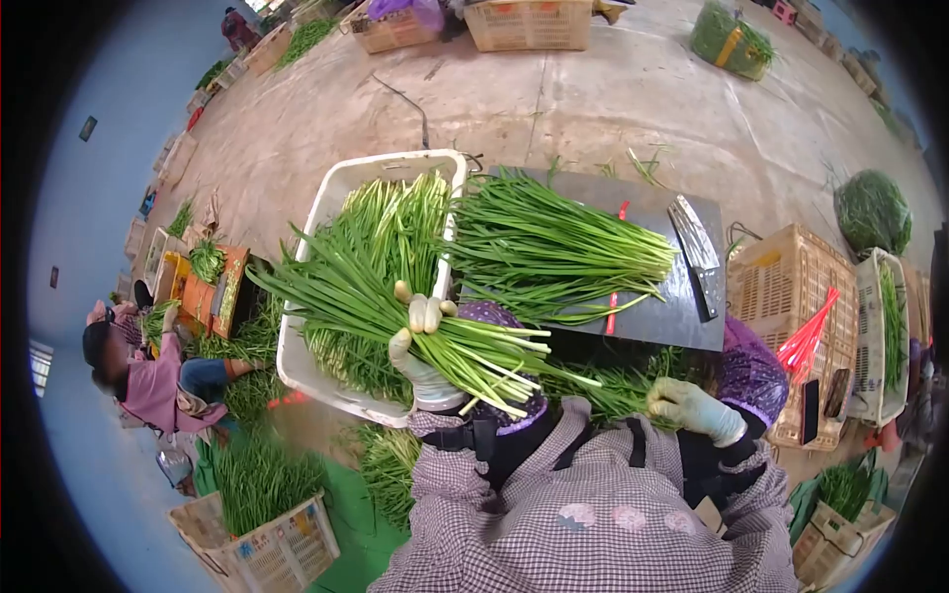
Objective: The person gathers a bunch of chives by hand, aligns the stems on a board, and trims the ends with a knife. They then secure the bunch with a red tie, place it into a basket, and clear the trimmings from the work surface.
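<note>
My left hand (425,341), in a pale glove, is wrapped round a bunch of garlic chives (366,296). Their pale stem ends fan out to the right over my lap, and the leaves point up and left across a white crate (297,346) of more chives. My right hand (697,410), also gloved, is closed at the loose chives (613,390) on my lap; its fingertips are curled onto some strands. On the dark board (682,331) ahead lies a larger pile of chives (563,247), with red strap ends (611,314) showing from beneath.
A knife (697,257) lies at the board's right side. A tan crate (791,267) to the right carries red strips (811,336) and a phone (811,410). Another person (148,381) sits at far left. A crate of greens (262,553) stands at lower left.
</note>
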A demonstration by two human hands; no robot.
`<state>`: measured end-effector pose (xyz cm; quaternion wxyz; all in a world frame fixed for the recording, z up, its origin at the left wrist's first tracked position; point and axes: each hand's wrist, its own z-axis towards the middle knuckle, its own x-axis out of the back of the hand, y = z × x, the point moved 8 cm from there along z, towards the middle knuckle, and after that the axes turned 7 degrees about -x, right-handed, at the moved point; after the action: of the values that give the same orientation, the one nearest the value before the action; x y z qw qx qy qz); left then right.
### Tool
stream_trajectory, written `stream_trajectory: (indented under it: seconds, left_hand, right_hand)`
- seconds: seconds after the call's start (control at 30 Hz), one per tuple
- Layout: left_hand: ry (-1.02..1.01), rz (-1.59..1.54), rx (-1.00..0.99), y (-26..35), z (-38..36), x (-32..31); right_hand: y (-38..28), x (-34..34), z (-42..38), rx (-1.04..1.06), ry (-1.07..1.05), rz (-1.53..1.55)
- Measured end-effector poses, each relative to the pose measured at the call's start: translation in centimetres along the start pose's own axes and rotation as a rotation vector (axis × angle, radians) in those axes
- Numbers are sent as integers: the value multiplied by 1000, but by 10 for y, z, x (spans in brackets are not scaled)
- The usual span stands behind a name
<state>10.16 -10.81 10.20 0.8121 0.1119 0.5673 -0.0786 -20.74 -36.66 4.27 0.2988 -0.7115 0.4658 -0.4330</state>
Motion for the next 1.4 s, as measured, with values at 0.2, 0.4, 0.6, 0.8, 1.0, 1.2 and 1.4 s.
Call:
stream_trajectory:
  seconds: [0.2,0.4,0.6,0.8,1.0,1.2,1.4]
  left_hand:
    - [-12,151,-22,2,12,-9]
    - [56,290,71,-35,5,4]
    - [197,339,104,-51,-7,12]
    - [214,213,71,-24,1,24]
    - [249,-13,-69,15,16,42]
    - [214,-70,34,-9,3,22]
    - [238,-282,243,-76,-29,11]
  right_hand:
    - [-14,12,1,-87,510,-612]
    - [-224,-27,16,683,623,-614]
    - [-208,-44,63,586,631,-878]
    - [-172,19,-10,678,626,102]
    - [-97,167,-110,353,1374,216]
    - [-168,191,-112,428,1559,257]
    - [-212,107,-11,581,1029,291]
